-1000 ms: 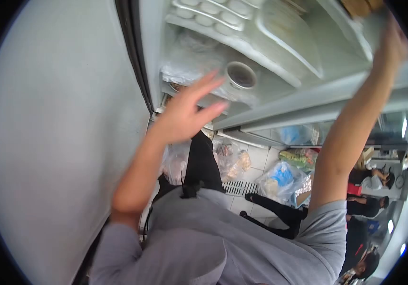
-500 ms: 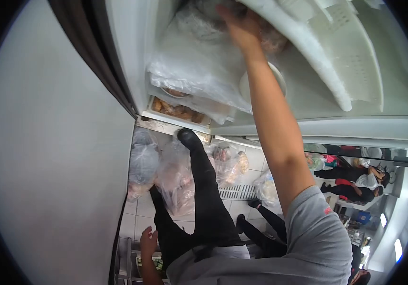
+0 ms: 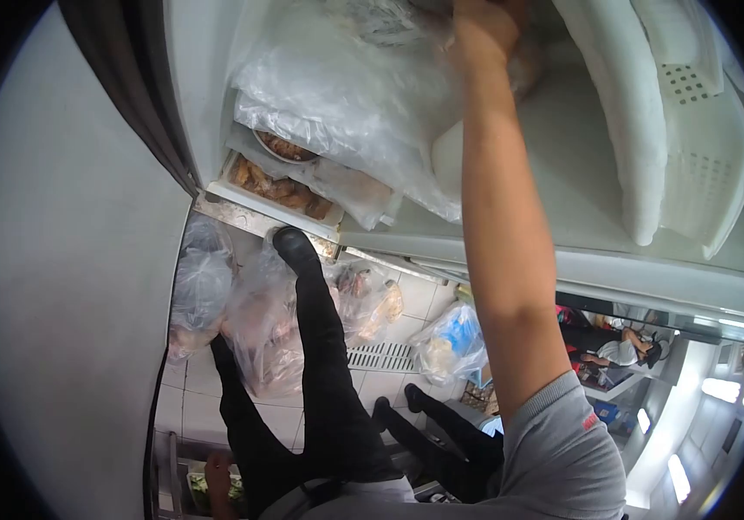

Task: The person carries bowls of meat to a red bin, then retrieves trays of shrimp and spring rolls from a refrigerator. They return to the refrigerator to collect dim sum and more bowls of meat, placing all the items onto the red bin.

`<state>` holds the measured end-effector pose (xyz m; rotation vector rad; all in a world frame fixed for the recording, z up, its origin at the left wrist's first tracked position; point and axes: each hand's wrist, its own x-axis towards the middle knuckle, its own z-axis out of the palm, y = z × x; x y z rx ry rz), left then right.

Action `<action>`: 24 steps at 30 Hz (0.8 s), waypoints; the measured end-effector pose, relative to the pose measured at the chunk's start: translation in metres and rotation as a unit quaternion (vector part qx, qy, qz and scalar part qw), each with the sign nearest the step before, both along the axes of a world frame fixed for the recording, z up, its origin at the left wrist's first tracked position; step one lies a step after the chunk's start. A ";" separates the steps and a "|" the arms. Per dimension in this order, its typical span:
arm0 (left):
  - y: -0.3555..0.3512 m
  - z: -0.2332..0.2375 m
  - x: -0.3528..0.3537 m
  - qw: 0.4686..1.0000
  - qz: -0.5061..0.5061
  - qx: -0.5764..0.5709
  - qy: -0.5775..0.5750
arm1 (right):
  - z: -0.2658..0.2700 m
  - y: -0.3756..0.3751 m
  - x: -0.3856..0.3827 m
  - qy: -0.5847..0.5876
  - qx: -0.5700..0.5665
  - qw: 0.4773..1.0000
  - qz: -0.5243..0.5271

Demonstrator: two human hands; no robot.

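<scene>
My right hand point(image 3: 491, 30) reaches deep into a white refrigerator compartment at the top of the view. Its fingers are cut off by the frame edge and blurred, so I cannot tell what they hold. Clear plastic bags point(image 3: 337, 95) lie beside it on the left, and a white round container point(image 3: 448, 160) is partly hidden behind my forearm. Below the bags sit a bowl of brown food point(image 3: 285, 146) and a tray of brownish pieces point(image 3: 281, 186). Low on the left, my left hand point(image 3: 218, 472) hangs by my leg with loose fingers, near a crate of greens point(image 3: 201, 494).
Large clear bags of pale meat point(image 3: 268, 334) lie on the tiled floor around my feet, close to a floor drain grate point(image 3: 380, 356). A big pale door panel point(image 3: 60, 286) fills the left. White perforated baskets point(image 3: 701, 165) stand at upper right. Another person's legs point(image 3: 441, 442) are behind me.
My right hand has moved up and to the right, farther into the compartment. The view has shifted, so the bags and floor appear farther left. My left hand has dropped lower.
</scene>
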<state>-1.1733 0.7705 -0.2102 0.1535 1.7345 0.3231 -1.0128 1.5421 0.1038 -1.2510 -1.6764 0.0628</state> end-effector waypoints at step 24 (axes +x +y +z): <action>-0.048 -0.011 0.023 0.971 0.218 -0.095 -0.036 | 0.030 -0.010 0.131 0.170 -0.089 0.979 -0.076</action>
